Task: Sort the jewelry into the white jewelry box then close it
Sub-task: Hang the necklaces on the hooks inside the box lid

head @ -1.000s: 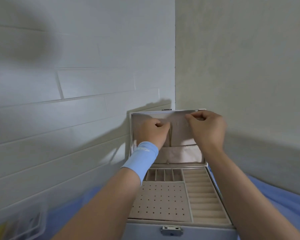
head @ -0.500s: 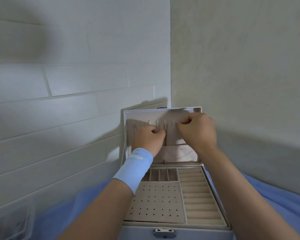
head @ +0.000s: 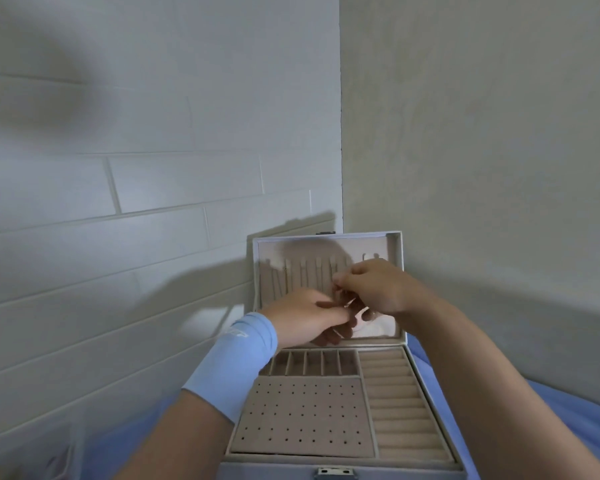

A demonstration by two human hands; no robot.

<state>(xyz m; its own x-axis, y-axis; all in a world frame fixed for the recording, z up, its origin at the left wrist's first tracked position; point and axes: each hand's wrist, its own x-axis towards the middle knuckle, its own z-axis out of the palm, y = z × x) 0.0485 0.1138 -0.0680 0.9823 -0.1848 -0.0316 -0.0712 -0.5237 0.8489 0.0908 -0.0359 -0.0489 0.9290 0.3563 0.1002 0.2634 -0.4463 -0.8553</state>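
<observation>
Centrally, the white jewelry box (head: 274,472) was set on a blue cloth (head: 568,427) in the corner of two walls. It was open, with its lid (head: 291,251) upright against the wall behind. No jewelry was seen in the small compartments (head: 312,362), the perforated earring panel (head: 298,414) or the ring rolls (head: 402,410).

A thin pale piece (head: 350,303), too blurred to be identified, was held in front of the lid lining, below the row of hooks (head: 302,268).

- **Right hand (head: 378,289):** thumb and forefinger were pinched together just above the piece.
- **Left hand (head: 302,317):** the fingers were curled under the piece. Whether it was actually gripped could not be told.

Probable faults from this position:

- **Slipped piece:** a fine piece could be dropped if the pinch were loosened before a hook was engaged. It would likely fall into the lid pocket (head: 378,327) or the tray.
- **Tangling:** this could be caused by drawing it across neighbouring hooks.
- **Tipped lid:** the lid could be tipped forward by pressure on the lining.
- **Trapped strand:** a hanging strand could be trapped on closing.
</observation>
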